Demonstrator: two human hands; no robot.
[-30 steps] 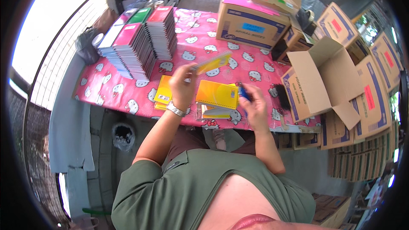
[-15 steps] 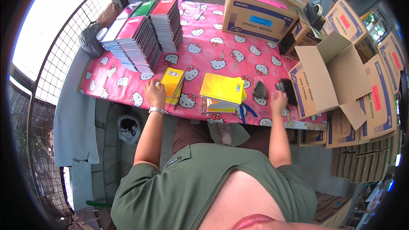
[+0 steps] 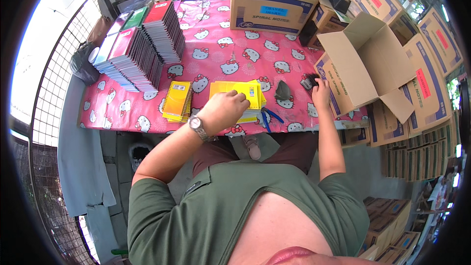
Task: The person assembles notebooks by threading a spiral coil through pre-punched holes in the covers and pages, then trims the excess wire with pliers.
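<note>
A loose stack of yellow spiral notebooks [image 3: 253,93] lies near the front edge of the table, in the middle. Over it reaches my left hand [image 3: 228,110], fingers curled down at the top notebook; what they pinch, if anything, is hidden. To the left is a smaller pile of yellow spiral notebooks [image 3: 177,99], which that hand does not touch. At the right, my right hand [image 3: 322,93] is closed on a black-bristled brush [image 3: 308,81], partly covered by the fingers. Between my hands lie a grey-green crumpled piece [image 3: 283,91] and blue-handled pliers [image 3: 270,117].
Tall stacks of spiral notebooks [image 3: 137,61] stand at the left of the pink patterned table [image 3: 206,68]. An open carton [image 3: 351,76] leans at the right, with more cartons behind and beside it. A large closed carton [image 3: 270,12] stands at the back.
My left hand has left the small yellow pile and come right, over the middle stack. My right hand has moved onto the brush. The view has shifted somewhat.
</note>
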